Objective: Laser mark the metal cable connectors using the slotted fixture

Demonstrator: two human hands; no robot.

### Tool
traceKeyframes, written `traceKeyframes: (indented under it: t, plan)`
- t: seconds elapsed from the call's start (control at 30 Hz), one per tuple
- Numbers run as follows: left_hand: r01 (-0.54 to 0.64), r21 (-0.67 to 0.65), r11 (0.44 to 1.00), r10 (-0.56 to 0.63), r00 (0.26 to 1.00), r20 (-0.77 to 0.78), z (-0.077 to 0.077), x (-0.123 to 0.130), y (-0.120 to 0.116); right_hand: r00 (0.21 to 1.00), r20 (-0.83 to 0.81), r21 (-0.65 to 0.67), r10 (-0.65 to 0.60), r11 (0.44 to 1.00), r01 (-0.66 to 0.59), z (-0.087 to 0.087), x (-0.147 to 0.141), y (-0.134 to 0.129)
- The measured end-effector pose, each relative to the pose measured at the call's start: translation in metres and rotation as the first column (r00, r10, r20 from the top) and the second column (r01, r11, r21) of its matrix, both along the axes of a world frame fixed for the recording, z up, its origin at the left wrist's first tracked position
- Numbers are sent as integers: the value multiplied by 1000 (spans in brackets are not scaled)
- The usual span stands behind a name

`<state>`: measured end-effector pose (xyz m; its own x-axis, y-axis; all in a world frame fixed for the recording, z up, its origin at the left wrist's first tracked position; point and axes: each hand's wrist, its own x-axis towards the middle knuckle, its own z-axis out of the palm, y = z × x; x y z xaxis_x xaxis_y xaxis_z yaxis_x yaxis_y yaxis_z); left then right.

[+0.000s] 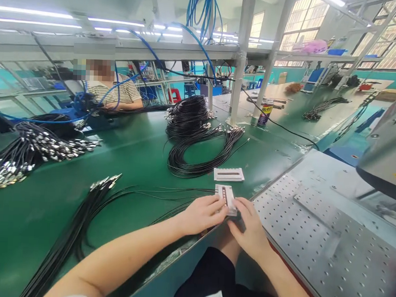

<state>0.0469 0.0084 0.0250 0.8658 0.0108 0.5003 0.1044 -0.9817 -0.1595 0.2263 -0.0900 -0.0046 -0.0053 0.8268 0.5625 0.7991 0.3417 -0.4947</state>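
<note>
Near the table's front edge, my left hand (205, 213) is closed on the left side of a white slotted fixture (225, 193). The fingers of my right hand (249, 226) grip the same fixture from the right, with the thumb below it. Thin black cables (170, 191) run from the left up to the fixture beside my left hand. Small parts show in the fixture's slot, too small to make out. Just beyond it lies a second white slotted fixture (228, 174), touched by neither hand.
A cable bundle (81, 218) lies at the left, coiled black cables (188, 154) farther back. A perforated metal plate (312, 226) and a machine head (386, 150) stand at the right. A can (265, 114) and a metal post (241, 63) stand behind. A person (122, 94) sits across the table.
</note>
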Motion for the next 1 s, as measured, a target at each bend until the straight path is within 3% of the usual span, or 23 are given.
traceKeyframes:
  t: [0.1, 0.3, 0.43, 0.57, 0.7, 0.77, 0.87, 1.0]
  plan:
    - [-2, -34, 999, 1, 1000, -20, -14, -2, -5, 983, 180, 11, 30, 999, -33, 2, 0, -2]
    - [-39, -250, 968, 25, 998, -59, -16, -11, -10, 920, 387, 47, 56, 996, -81, 4, -6, 9]
    - [-62, -215, 975, 60, 998, -15, -22, -10, -9, 877, 464, 22, 121, 989, -148, 11, -11, 10]
    - [-46, -159, 986, 39, 998, -45, -20, -7, -7, 889, 443, 42, 113, 988, -147, 39, -8, 15]
    - [-21, -124, 992, 14, 998, -53, -16, -4, -6, 948, 319, 73, -2, 997, -23, 79, 15, 58]
    - [-29, -112, 993, 21, 997, -70, -15, -3, -6, 975, 197, -40, -100, 993, 110, 88, 31, 92]
    - [-51, -104, 993, 39, 993, -110, -15, -2, -9, 987, 45, -289, -155, 944, 162, 79, 50, 144]
    - [-78, -127, 989, 59, 987, -148, -15, -1, -13, 977, 50, -347, -209, 913, 213, 44, 58, 189]
